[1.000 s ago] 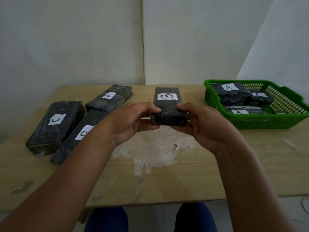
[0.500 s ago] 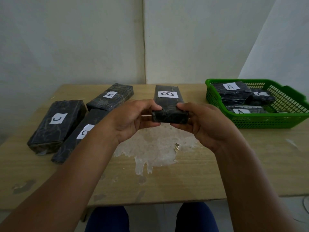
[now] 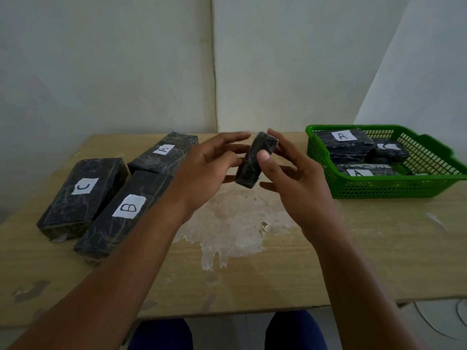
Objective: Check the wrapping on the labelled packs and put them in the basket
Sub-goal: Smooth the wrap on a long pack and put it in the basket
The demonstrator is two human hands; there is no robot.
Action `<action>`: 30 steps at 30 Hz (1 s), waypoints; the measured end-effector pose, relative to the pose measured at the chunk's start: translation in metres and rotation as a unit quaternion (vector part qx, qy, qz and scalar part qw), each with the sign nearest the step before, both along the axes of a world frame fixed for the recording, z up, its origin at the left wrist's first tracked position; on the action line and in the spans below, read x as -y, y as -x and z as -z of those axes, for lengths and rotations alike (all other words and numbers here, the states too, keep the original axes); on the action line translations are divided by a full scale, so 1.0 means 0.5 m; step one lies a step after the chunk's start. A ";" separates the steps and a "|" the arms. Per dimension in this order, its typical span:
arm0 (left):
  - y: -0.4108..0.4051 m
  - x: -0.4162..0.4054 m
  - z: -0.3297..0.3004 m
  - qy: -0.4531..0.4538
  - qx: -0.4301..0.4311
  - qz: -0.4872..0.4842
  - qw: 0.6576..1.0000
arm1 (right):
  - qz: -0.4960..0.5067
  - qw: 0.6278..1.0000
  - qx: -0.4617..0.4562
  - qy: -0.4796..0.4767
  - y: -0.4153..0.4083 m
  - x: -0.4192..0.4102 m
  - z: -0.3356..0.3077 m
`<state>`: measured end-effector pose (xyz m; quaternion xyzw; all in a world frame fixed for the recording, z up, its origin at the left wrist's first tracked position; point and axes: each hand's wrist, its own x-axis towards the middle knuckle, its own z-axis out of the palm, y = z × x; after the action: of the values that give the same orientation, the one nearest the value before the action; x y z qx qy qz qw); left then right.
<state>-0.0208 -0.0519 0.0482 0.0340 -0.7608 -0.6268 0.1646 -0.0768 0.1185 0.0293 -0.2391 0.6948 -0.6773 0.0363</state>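
The held pack (image 3: pixel 254 160), wrapped in dark marbled paper, hangs in the air above the middle of the table (image 3: pixel 252 274), turned on edge so that a narrow side faces the camera and its label is out of sight. That tilt looks meant to bring a side seam or end fold into view for checking. The right hand (image 3: pixel 285 173) pinches it, thumb pressed on the near face and fingers curled round the far side. The left hand (image 3: pixel 209 168) is at the pack's other side with its fingers stretched out fairly straight; they seem to steady or brush the wrapping rather than grasp it, though the contact itself is hard to make out.

To the left on the table lie three more packs close together, probably waiting their turn: pack A (image 3: pixel 164 152) furthest back, pack B (image 3: pixel 126 210) and pack C (image 3: pixel 83 195) side by side in front of it. At the right stands the green basket (image 3: pixel 379 190), with several wrapped packs already inside, two showing an A. A pale patch of worn surface (image 3: pixel 227 223) lies below the hands.
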 end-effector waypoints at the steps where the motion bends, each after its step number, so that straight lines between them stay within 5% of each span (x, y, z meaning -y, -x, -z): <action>1: -0.001 0.001 -0.001 0.007 -0.021 0.014 1.000 | -0.006 1.000 -0.008 -0.002 0.001 0.000 0.001; 20: -0.012 0.001 0.022 0.150 -0.260 -0.025 0.954 | -0.083 0.991 -0.092 0.058 0.004 -0.026 0.008; 30: 0.001 -0.020 0.006 0.048 -0.126 -0.100 0.986 | -0.050 0.998 -0.038 -0.012 0.007 -0.019 0.011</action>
<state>-0.0212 -0.0419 0.0452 0.0232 -0.7560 -0.5693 0.3222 -0.0803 0.1280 0.0238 -0.2987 0.6907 -0.6570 0.0462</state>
